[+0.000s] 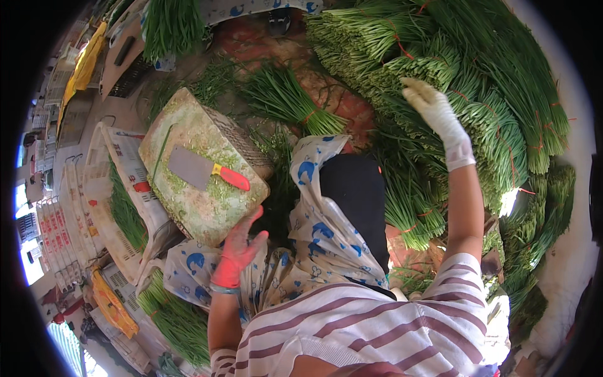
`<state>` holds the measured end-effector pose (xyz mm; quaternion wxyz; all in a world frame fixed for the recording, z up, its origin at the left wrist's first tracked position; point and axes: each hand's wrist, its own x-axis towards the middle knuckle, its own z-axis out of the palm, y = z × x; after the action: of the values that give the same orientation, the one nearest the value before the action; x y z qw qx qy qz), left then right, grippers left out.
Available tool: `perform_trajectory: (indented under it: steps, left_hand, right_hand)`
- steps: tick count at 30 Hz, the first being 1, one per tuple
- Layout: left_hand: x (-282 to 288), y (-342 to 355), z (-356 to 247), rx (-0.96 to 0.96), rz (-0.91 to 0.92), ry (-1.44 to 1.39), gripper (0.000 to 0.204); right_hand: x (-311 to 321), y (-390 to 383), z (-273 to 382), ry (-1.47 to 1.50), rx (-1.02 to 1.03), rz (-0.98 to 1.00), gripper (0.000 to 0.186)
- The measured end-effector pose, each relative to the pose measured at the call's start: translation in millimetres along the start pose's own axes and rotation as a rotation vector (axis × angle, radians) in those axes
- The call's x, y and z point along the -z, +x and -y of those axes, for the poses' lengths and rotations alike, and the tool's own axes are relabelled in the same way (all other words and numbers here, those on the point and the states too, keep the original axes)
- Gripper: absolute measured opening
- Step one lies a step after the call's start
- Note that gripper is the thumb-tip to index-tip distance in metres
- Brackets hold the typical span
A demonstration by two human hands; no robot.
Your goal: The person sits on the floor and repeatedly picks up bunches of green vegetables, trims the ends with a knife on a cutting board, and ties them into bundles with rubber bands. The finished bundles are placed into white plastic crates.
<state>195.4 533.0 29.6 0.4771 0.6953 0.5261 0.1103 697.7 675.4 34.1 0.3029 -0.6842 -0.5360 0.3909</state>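
Observation:
My right hand (433, 116), in a cream glove, reaches out over a large pile of bundled chives (471, 81). Its fingers are stretched forward near the cut stalk ends, with nothing visible in them. By the near edge of a cutting board (210, 210) is my left hand (240, 248), in a red glove. Its fingers are spread and it holds nothing. On the board, strewn with green scraps, lies a cleaver (191, 168) with a red and yellow handle. A long green stalk (164, 147) rests left of the blade.
A tied chive bundle (292, 100) lies on the littered floor ahead. At left stand white plastic crates (119, 147), one with greens inside, and a yellow cloth (83, 66). A patterned apron (314, 220) covers my lap. Another person's shoe (279, 24) shows at the top.

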Motion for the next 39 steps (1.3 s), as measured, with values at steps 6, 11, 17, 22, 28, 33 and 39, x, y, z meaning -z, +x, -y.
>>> perform_trajectory:
  steps: [6, 11, 17, 22, 28, 33, 39]
  left_hand:
    - [-60, 15, 45, 0.151, 0.192, 0.244, 0.058]
    - [-59, 11, 52, 0.190, 0.204, 0.188, 0.059]
    - [-43, 14, 49, 0.389, 0.133, 0.158, 0.062]
    - [-40, 23, 35, 0.362, 0.168, 0.119, 0.063]
    - [-13, 30, 9, 0.012, -0.086, 0.068, 0.061]
    - [53, 42, -33, -0.286, -0.482, 0.403, 0.075]
    - [148, 32, -105, -0.481, -0.543, 1.254, 0.097]
  right_hand:
    - [-140, 65, -80, -0.237, -0.131, 0.310, 0.098]
    - [-248, 110, -84, -0.665, -0.281, 0.423, 0.151]
    - [-292, 124, -107, -0.759, -0.280, 0.521, 0.145]
    - [-267, 154, -138, -0.190, -0.246, 0.551, 0.129]
    - [-195, 165, -56, 0.319, -0.190, 0.757, 0.119]
    - [-166, 146, 80, 0.267, 0.138, 0.948, 0.111]
    - [-204, 60, 244, 0.092, 0.562, 1.262, 0.108]
